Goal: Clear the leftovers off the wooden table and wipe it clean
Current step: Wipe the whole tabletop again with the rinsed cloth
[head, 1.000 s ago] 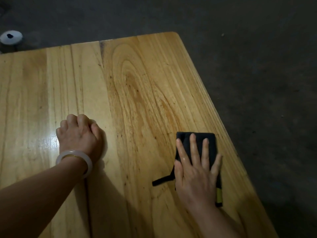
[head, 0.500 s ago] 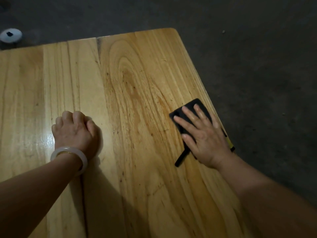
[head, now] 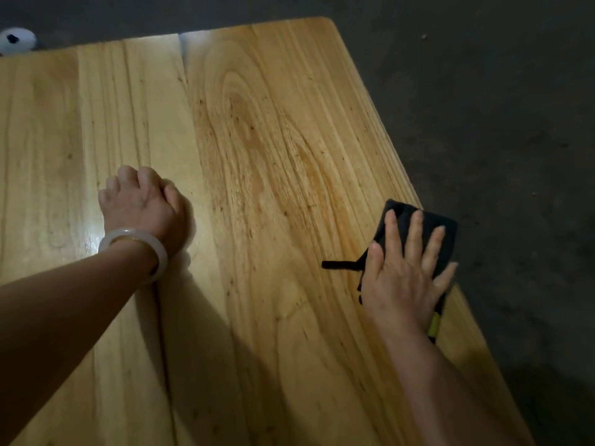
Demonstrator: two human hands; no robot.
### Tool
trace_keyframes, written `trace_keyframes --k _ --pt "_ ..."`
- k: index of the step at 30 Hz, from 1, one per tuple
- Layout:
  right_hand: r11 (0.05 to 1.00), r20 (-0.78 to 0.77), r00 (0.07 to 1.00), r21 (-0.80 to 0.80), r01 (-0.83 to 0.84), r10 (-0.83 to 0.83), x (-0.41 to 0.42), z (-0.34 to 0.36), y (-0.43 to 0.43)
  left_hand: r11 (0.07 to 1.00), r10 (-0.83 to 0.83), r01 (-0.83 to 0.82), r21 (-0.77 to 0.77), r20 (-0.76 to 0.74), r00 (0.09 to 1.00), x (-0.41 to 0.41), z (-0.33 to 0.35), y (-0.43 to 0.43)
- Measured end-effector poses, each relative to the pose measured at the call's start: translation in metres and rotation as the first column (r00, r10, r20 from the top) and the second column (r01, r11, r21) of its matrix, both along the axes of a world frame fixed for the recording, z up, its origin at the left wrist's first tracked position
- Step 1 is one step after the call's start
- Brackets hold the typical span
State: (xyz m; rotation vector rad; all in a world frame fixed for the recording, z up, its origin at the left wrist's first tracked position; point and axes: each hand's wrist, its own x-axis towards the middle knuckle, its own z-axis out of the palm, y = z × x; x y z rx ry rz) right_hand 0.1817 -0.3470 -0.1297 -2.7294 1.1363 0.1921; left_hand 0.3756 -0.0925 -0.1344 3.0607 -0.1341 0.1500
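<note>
Cloth (head: 449, 226) lies under right grip (head: 405, 278), spread and pressing; left grip (head: 141, 204) fisted, well apart.

Honey-yellow wooden table (head: 273, 140) w/ bold grain: long brown streaks down the planks, oval swirl rings in the widest plank, tiny dark flecks, dark seams btwn boards. White glare patches at far edge & at left. Cloth (head: 415, 220) plain black, no print. Its thin strap (head: 338, 264) also black, w/ a small yellow-green tag (head: 434, 323) at the near end. Bracelet (head: 135, 243) milky white, w/ a thin gold-toned line along it. Floor (head: 499, 123) dark grey, mottled, a few pale specks. Round object (head: 24, 43), far left: white w/ one black spot.
</note>
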Motion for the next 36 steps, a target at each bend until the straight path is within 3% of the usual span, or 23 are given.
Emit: trace_keyframes --k 5,9,12,16,20,23,26,33,36 --pt "0.991 0.011 0.991 -0.013 -0.136 0.136 -0.031 -0.002 0.063 0.991 0.009 -0.008 0.131 -0.001 1.000 -0.006 -0.002 -0.001" --pt "0.925 0.071 0.923 0.006 -0.379 0.378 -0.045 -0.002 0.095 0.997 0.062 -0.060 0.045 -0.060 0.996 -0.015 0.005 -0.004" --pt "0.799 0.078 0.797 -0.003 -0.601 0.599 -0.053 -0.002 0.092 0.997 0.048 -0.054 -0.047 -0.117 0.992 -0.047 0.009 -0.003" --pt "0.550 0.082 0.550 0.023 -0.835 0.831 -0.045 0.001 0.075 0.985 -0.044 0.013 -0.174 -0.177 0.983 -0.109 0.010 0.013" --pt "0.338 0.085 0.339 0.030 -0.941 0.937 -0.022 0.002 0.059 0.981 -0.135 0.116 -0.155 -0.120 0.984 -0.160 0.001 0.032" --pt "0.275 0.085 0.277 0.036 -0.961 0.957 -0.002 0.003 0.052 0.981 -0.155 0.143 -0.134 -0.079 0.985 -0.178 -0.003 0.034" --pt "0.336 0.052 0.338 0.041 -0.941 0.940 0.022 0.005 0.058 0.988 -0.120 0.113 -0.103 -0.062 0.991 -0.184 -0.007 0.033" --pt "0.693 0.049 0.692 -0.003 -0.721 0.720 0.086 0.003 0.090 0.995 -0.070 0.069 -0.071 -0.011 0.997 -0.186 -0.011 0.029" --pt "0.803 0.030 0.803 -0.005 -0.596 0.595 0.100 -0.001 0.110 0.995 -0.064 0.062 -0.073 -0.028 0.998 -0.186 -0.009 0.026"
